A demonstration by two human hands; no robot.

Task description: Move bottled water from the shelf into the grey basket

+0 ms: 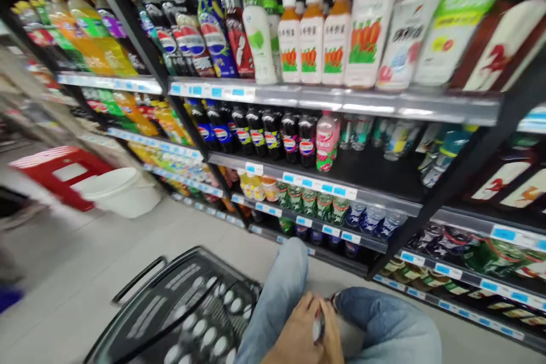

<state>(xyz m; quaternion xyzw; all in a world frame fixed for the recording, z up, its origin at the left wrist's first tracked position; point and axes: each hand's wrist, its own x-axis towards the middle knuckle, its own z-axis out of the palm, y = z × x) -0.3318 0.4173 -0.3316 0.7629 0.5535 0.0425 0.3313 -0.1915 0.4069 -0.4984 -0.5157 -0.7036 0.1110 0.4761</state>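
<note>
My two hands meet low between my knees, which are in light blue jeans. My left hand [294,333] and my right hand [333,327] are both curled, pressed together around a small pale object [318,327] that I cannot make out. Just left of my hands a black shopping basket [149,307] stands on the floor, with several bottles [213,324] upright in it, their white caps showing. The drinks shelving [333,99] rises right in front of me.
The shelves hold cola bottles [256,133], orange-topped juice bottles [313,34], a pink bottle [326,139] and green-labelled bottles lower down. A red stool [55,170] and a white bucket [119,190] stand on the tiled floor at left.
</note>
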